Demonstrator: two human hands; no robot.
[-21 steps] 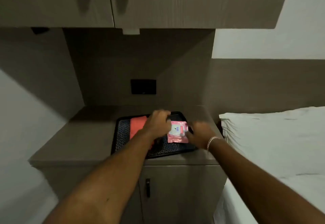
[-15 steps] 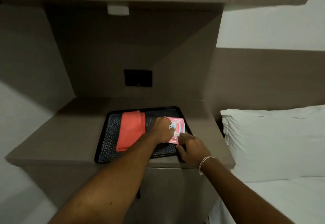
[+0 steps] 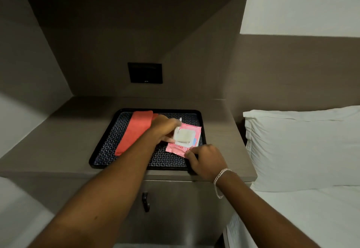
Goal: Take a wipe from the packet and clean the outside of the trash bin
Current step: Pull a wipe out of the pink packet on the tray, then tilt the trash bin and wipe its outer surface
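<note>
A pink wipe packet [image 3: 176, 148] lies on a black patterned tray [image 3: 109, 146] on top of the cabinet. My left hand [image 3: 162, 129] pinches the packet's white flap [image 3: 178, 129] and holds it peeled up, so the pale opening [image 3: 184, 135] shows. My right hand [image 3: 204, 158] grips the packet's near right corner and holds it down on the tray. No wipe has come out of the opening. The trash bin is not in view.
A folded red cloth [image 3: 136, 129] lies on the left half of the tray. The grey-brown cabinet top [image 3: 58, 140] has a door with a dark handle [image 3: 145, 201] below. A white pillow [image 3: 302, 146] and bed are at the right. A black wall panel [image 3: 145, 72] sits behind.
My left hand has peeled the flap up and back, exposing the opening. My right hand has stayed at the packet's near corner. The view has moved closer and tilted down.
</note>
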